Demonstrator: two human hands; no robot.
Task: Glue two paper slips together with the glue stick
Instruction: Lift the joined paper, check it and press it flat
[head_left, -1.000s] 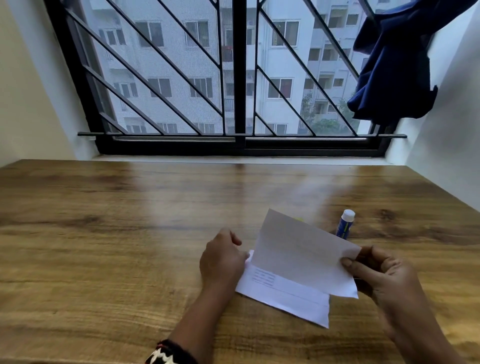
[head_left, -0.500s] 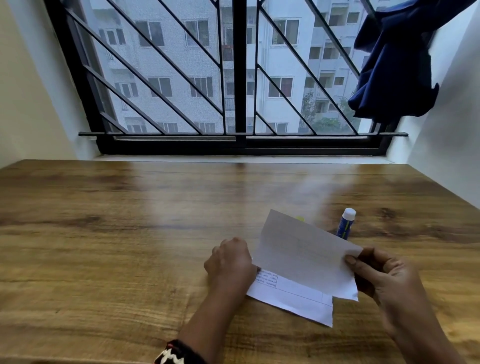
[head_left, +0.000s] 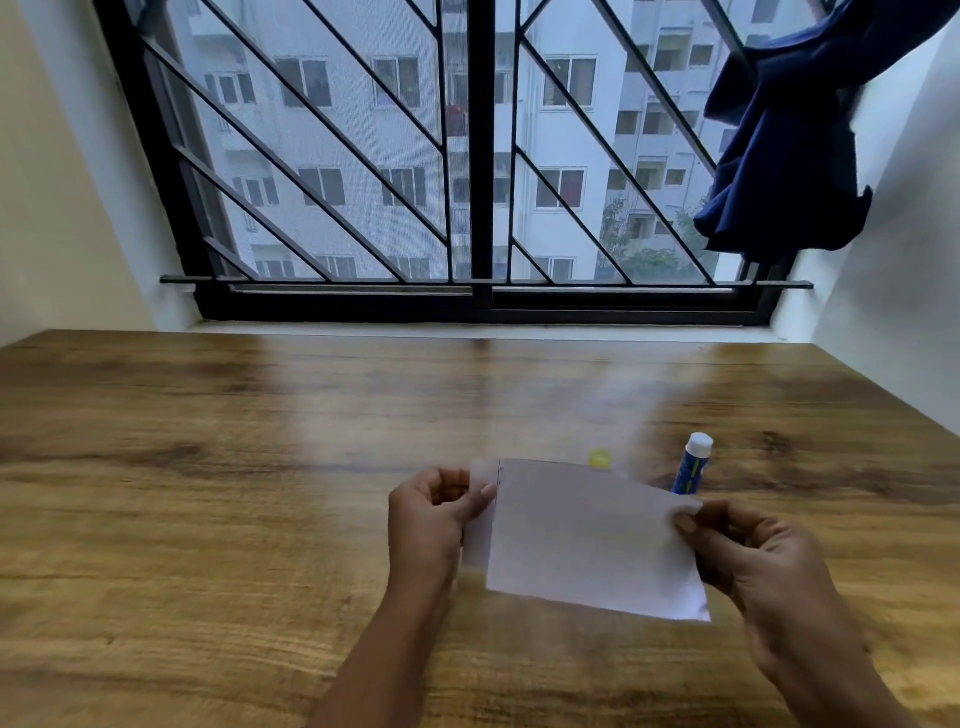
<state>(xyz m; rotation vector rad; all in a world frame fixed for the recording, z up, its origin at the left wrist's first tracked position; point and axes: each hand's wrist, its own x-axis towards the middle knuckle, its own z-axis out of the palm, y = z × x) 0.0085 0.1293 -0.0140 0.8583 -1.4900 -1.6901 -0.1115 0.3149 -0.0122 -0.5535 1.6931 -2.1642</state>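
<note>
Two white paper slips are held together above the wooden table (head_left: 208, 493). The upper slip (head_left: 592, 535) covers most of the lower slip (head_left: 480, 519), which shows only as a narrow strip at the left. My left hand (head_left: 431, 525) pinches the left edge where both slips overlap. My right hand (head_left: 748, 561) pinches the upper slip's right edge. A blue glue stick (head_left: 692, 465) stands upright behind the paper with its white glue tip bare. Its yellow cap (head_left: 600, 458) lies on the table just left of it.
A barred window (head_left: 480, 156) runs along the far edge of the table. Dark blue cloth (head_left: 779, 145) hangs at the upper right by a white wall. A cream wall bounds the left side.
The upper slip has swung down over the lower one, hiding its printed face. My left hand turned from pressing the lower slip to pinching the left edges. Both slips lifted slightly.
</note>
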